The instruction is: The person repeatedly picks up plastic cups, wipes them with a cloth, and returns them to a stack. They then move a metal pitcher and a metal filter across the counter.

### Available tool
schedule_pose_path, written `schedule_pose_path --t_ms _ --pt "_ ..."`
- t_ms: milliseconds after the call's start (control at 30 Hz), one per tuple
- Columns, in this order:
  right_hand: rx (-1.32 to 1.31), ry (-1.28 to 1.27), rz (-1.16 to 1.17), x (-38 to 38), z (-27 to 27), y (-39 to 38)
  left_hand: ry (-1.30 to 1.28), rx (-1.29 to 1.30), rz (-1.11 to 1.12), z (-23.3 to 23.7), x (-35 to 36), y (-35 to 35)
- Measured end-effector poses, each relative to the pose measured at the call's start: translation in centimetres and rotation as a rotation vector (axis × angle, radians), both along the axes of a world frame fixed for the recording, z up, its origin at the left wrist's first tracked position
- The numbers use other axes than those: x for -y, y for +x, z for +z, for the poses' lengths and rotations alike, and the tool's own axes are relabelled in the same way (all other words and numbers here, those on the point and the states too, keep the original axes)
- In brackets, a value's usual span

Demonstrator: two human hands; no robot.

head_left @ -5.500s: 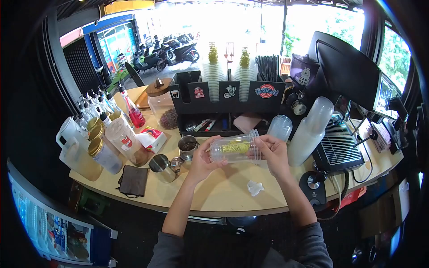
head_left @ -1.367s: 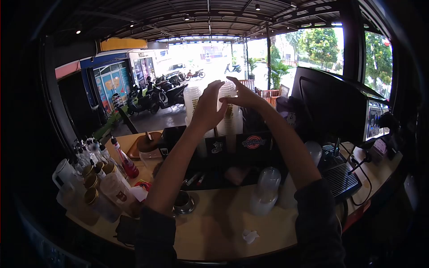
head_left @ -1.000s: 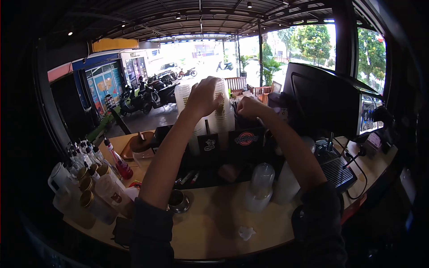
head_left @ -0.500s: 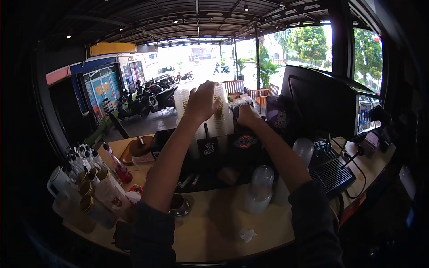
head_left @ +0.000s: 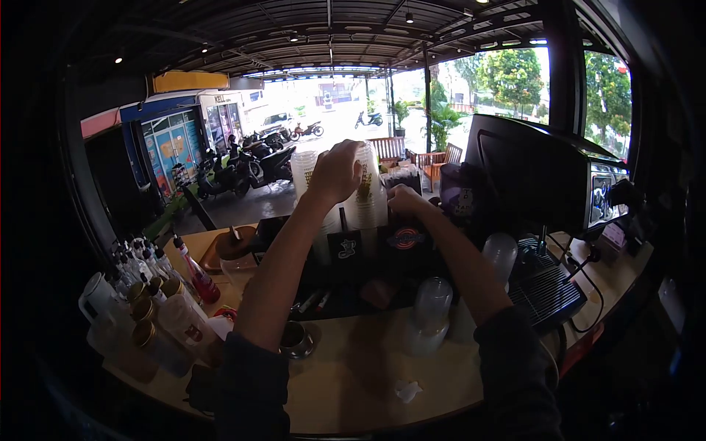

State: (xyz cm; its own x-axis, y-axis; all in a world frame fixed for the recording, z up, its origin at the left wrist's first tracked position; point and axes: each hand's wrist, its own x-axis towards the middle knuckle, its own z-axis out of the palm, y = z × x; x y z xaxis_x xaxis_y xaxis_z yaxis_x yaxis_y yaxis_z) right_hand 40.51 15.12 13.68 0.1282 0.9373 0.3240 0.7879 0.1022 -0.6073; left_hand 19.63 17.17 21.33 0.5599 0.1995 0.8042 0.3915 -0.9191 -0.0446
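Two tall stacks of clear plastic cups with printed sides stand at the back of the counter. My left hand (head_left: 336,174) is closed around the top of the right cup stack (head_left: 370,197), its fingers curled over the upper cups. Partly behind that hand and forearm is the left cup stack (head_left: 303,167). My right hand (head_left: 409,201) is at the right side of the right stack, lower down, with its fingers curled in. Whether those fingers grip a cup cannot be made out. Below the stacks sits a black holder (head_left: 348,248) with stickers.
Syrup bottles (head_left: 197,273) and several jars (head_left: 147,334) crowd the left. Upturned clear cups (head_left: 432,301) stand right of centre, near a black drip grille (head_left: 548,283) and a large black machine (head_left: 529,173). A metal cup (head_left: 296,340) and crumpled tissue (head_left: 407,391) lie nearer.
My right hand has come down and left, nearer the side of the right cup stack. My left hand stays at the top of that stack. The view has shifted slightly.
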Motion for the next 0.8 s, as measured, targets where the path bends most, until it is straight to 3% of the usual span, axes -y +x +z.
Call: schedule_pose_path --t_ms 67,400,533,600,667,733,800 --pt "0.078 -0.069 -0.194 -0.7 0.2 -0.1 0.001 -0.002 -0.007 0.0 -0.1 -0.1" --pt "-0.013 0.077 -0.128 3.0 0.3 -1.6 0.028 -0.012 0.064 -1.1 0.0 0.2" --pt "0.107 0.156 -0.061 5.1 1.2 -1.8 0.117 0.093 0.071 -2.3 2.9 0.4" --pt "0.319 0.24 -0.067 7.2 1.8 -2.1 0.151 0.164 -0.002 -3.5 5.2 0.2" --pt "0.323 0.226 -0.085 11.3 2.2 -3.8 -0.14 0.176 -0.287 -5.7 8.1 -0.4" --pt "0.25 0.46 0.013 14.8 1.2 -4.9 -0.254 0.129 -0.393 -9.2 10.9 -1.2" --pt "0.199 0.457 -0.015 19.6 0.8 -7.0 -0.549 0.074 -0.589 -13.1 12.7 -1.8"
